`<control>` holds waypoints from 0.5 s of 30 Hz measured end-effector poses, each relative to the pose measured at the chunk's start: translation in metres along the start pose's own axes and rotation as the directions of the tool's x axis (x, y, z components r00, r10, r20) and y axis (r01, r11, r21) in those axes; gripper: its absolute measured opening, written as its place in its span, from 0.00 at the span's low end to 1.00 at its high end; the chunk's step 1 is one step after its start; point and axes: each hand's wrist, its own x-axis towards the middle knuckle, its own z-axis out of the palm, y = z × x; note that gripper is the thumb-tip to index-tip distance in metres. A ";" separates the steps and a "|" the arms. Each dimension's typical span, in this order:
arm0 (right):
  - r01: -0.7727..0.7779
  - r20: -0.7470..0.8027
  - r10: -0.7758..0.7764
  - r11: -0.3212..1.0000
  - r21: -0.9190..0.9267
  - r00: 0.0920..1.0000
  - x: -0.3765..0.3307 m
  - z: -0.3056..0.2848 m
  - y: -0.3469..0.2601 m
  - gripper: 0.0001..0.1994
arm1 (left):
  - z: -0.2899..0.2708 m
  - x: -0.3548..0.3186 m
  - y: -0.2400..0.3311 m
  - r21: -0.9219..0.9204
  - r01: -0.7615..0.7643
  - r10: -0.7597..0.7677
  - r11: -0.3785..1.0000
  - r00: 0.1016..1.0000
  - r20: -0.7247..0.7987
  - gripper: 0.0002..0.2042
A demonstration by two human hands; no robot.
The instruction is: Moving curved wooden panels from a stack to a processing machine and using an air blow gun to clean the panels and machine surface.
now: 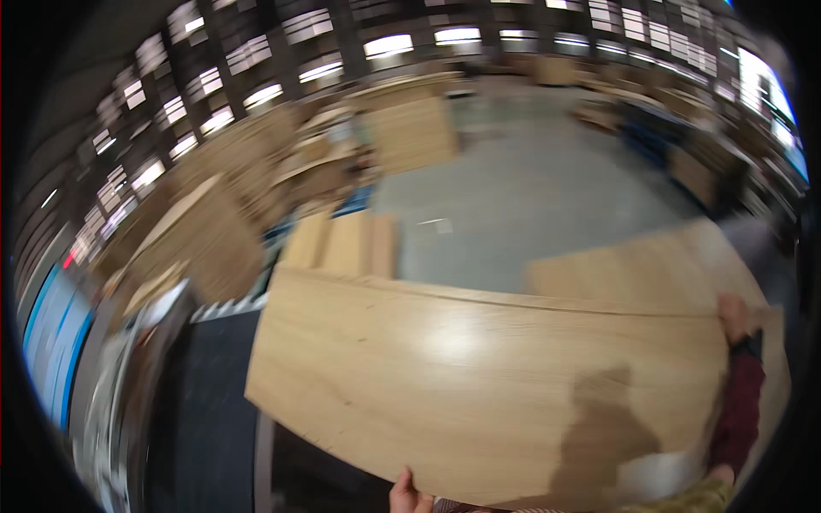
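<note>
A large wood-grain panel [410, 368] stretches across the lower middle, with a few small dark marks toward its left end. My left hand [410, 494] is closed on its near edge, the thumb on top and the other fingers mostly hidden. At the far right corner, my right hand [734, 318] grips the panel's edge; the picture is blurred there. A dark band [749, 344] circles that wrist below a maroon sleeve [737, 410]. Beyond the far edge lies another light wood panel [641, 267], partly covered by the first.
To the left runs a black conveyor-like surface [205, 385]. Light boards [342, 244] lie past the panel's far left corner, with tall panel stacks [205, 235] farther left. Grey floor [530, 188] stretches ahead; more stacks [701, 167] stand at the right.
</note>
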 end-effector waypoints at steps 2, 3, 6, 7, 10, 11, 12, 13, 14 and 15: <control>-0.358 0.070 0.360 0.933 -0.036 0.930 -0.034 -0.030 -0.035 0.20 | 0.005 0.024 -0.002 0.242 -0.042 0.021 0.969 0.996 0.090 0.21; -0.448 0.091 0.447 0.894 -0.008 0.890 -0.049 -0.055 -0.040 0.22 | 0.008 0.042 -0.008 0.368 -0.106 0.022 0.924 0.974 0.225 0.21; -0.568 0.071 0.593 0.795 -0.215 0.802 -0.151 -0.096 0.000 0.23 | 0.053 0.085 -0.034 0.341 0.162 -0.226 0.926 0.961 0.157 0.20; -0.617 0.059 0.644 0.753 -0.230 0.763 -0.183 -0.109 0.008 0.23 | 0.064 0.093 -0.045 0.358 0.182 -0.254 0.916 0.953 0.166 0.20; -0.734 0.090 0.781 0.615 -0.289 0.618 -0.255 -0.122 0.005 0.23 | 0.053 0.148 -0.081 0.436 0.252 -0.381 0.864 0.893 0.239 0.19; -0.747 0.063 0.801 0.580 -0.326 0.595 -0.281 -0.148 0.001 0.24 | 0.059 0.159 -0.096 0.441 0.283 -0.419 0.852 0.872 0.252 0.19; -0.802 0.066 0.872 0.474 -0.363 0.485 -0.308 -0.160 0.001 0.25 | 0.077 0.163 -0.120 0.516 0.285 -0.462 0.808 0.850 0.253 0.18; -0.834 0.063 0.902 0.420 -0.358 0.427 -0.321 -0.150 -0.005 0.25 | 0.082 0.156 -0.112 0.543 0.266 -0.456 0.796 0.854 0.251 0.18; -0.845 0.099 0.913 0.405 -0.348 0.396 -0.343 -0.135 0.002 0.25 | 0.089 0.147 -0.103 0.583 0.266 -0.462 0.767 0.861 0.215 0.17; -0.840 -0.027 0.910 0.371 -0.397 0.415 -0.398 -0.167 0.007 0.24 | 0.111 0.150 -0.133 0.611 0.295 -0.517 0.735 0.827 0.222 0.17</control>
